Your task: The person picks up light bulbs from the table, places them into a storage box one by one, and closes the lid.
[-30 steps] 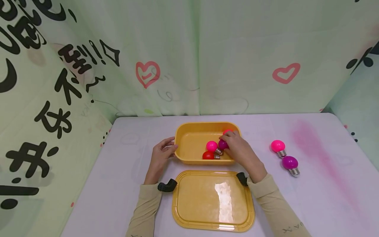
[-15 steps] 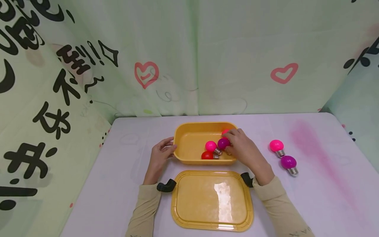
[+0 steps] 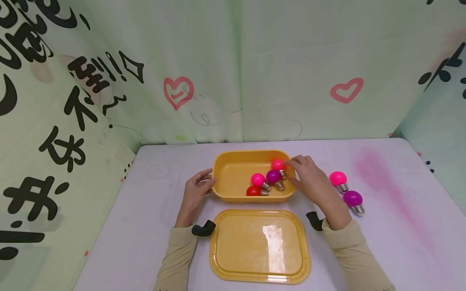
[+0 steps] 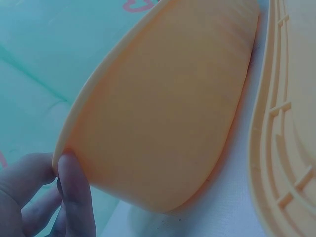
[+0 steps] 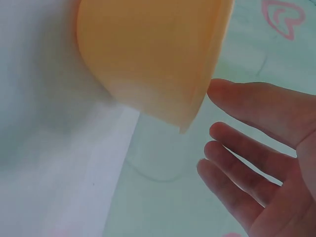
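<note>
A yellow plastic box (image 3: 227, 173) stands on the table, with several toy light bulbs in its right half. Among them are a purple bulb (image 3: 273, 176), a red bulb (image 3: 253, 190) and a pink bulb (image 3: 257, 179). Another pink bulb (image 3: 278, 164) lies at the far right corner. My left hand (image 3: 196, 192) pinches the box's left rim between thumb and fingers, clearly seen in the left wrist view. At the right end, my right hand (image 3: 313, 184) holds nothing; its fingers are spread, and the thumb (image 5: 232, 91) is right at the rim in the right wrist view.
In front of the box lies a yellow lid (image 3: 240, 246), flat on the table. To the right, beyond my right hand, are a loose pink bulb (image 3: 337, 178) and a loose purple bulb (image 3: 352, 198). A printed curtain (image 3: 276, 72) hangs behind the table.
My right hand has let go of the purple bulb, which now rests in the box, and has drawn back to the right over the rim. My left hand stays on the left rim.
</note>
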A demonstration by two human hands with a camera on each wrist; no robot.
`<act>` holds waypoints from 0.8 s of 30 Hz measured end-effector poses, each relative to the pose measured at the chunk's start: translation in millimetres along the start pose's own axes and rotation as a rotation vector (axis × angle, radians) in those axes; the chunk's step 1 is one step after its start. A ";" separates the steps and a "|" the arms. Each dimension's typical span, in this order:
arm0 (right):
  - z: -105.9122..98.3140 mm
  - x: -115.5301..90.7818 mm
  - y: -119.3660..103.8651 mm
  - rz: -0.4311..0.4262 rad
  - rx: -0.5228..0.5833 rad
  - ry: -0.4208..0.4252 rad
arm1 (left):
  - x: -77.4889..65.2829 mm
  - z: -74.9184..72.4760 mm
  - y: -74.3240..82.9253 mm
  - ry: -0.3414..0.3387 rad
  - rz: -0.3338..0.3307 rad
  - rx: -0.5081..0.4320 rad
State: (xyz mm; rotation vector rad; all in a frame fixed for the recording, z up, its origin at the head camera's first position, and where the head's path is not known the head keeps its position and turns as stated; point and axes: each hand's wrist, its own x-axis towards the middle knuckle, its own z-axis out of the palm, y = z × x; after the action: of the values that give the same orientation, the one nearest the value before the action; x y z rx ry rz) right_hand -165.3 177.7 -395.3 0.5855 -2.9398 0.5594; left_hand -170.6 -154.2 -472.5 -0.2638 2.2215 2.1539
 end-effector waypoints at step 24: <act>-11.9 -25.4 44.3 0.063 -0.010 0.072 | -1.1 -0.3 -0.2 -0.006 0.004 -0.004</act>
State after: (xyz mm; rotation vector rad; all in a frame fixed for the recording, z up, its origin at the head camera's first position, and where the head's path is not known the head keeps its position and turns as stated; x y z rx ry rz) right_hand -158.8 229.1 -403.1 0.4626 -2.8997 0.5588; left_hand -169.5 -154.5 -472.5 -0.2538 2.2167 2.1583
